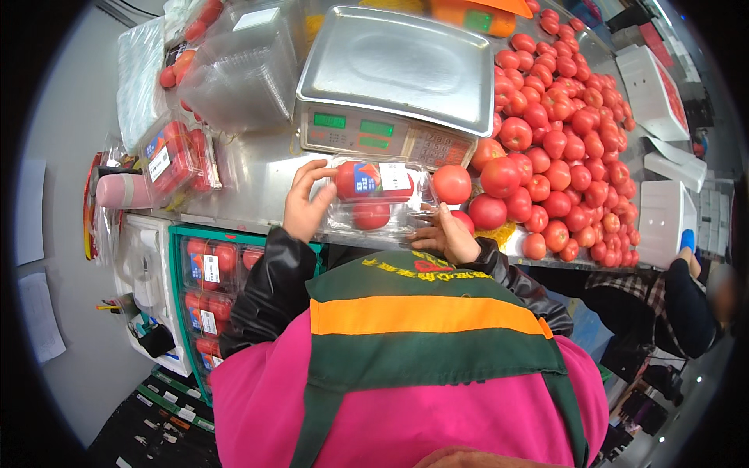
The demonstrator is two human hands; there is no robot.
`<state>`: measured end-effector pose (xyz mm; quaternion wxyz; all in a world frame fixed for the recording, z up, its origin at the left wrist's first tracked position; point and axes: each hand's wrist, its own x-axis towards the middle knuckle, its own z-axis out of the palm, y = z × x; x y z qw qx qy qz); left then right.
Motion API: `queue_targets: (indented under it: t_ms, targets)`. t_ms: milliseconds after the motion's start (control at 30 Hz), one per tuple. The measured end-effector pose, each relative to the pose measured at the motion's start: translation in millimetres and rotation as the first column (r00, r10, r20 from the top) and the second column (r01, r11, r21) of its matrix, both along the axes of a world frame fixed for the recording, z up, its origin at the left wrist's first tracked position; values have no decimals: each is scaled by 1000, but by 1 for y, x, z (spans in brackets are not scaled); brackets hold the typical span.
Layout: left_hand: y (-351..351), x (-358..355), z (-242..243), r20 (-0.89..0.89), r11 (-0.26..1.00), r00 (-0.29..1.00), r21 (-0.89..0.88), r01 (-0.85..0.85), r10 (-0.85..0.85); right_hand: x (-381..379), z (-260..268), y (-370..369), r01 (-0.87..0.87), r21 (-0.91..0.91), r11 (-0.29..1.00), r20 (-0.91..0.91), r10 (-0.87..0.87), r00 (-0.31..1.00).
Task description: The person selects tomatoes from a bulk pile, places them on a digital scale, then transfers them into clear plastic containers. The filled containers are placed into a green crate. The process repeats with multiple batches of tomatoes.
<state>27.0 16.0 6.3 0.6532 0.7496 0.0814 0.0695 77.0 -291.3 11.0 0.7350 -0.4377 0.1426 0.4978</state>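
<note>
In front of me at the counter's edge is a clear plastic clamshell box (404, 219) with red tomatoes inside. A blue printed label (367, 177) and a white sticker bearing writing (395, 176) are on its lid. My left hand (308, 196) grips the left side, thumb and fingertips against the plastic. At the lower right corner my right hand (443, 235) holds the edge, its fingers partly hidden by the clear plastic. Directly behind the box stands a digital weighing scale (389, 131) with a bare steel pan (398, 64). Loose tomatoes (452, 184) lie close to the box's right side.
A large heap of tomatoes (556, 152) covers the counter's right side. Stacked clear containers (246, 76) stand left of the scale, near packed tomatoes (169, 158) and a pink bottle (123, 191). Below left, a green crate (178, 292) holds labelled packs. Another person (679, 298) is at right.
</note>
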Motion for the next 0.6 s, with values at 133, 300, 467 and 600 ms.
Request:
queue_targets:
  t_ms: [133, 300, 467, 600]
  targets:
    - [-12, -36, -19, -241, 991, 965, -63, -120, 101, -7, -6, 9, -122, -159, 980, 175, 149, 973]
    - [-2, -42, -29, -368, 931, 929, -353, -93, -46, -5, -18, 22, -40, -114, 993, 213, 64, 975]
    - [-5, -26, -9, -163, 875, 983, -461, -146, 78, 0, 2, 29, -123, 59, 991, 446, 84, 891]
    - [-60, 1, -5, 109, 314, 983, -937, 151, -147, -7, 35, 28, -84, 85, 993, 612, 14, 791]
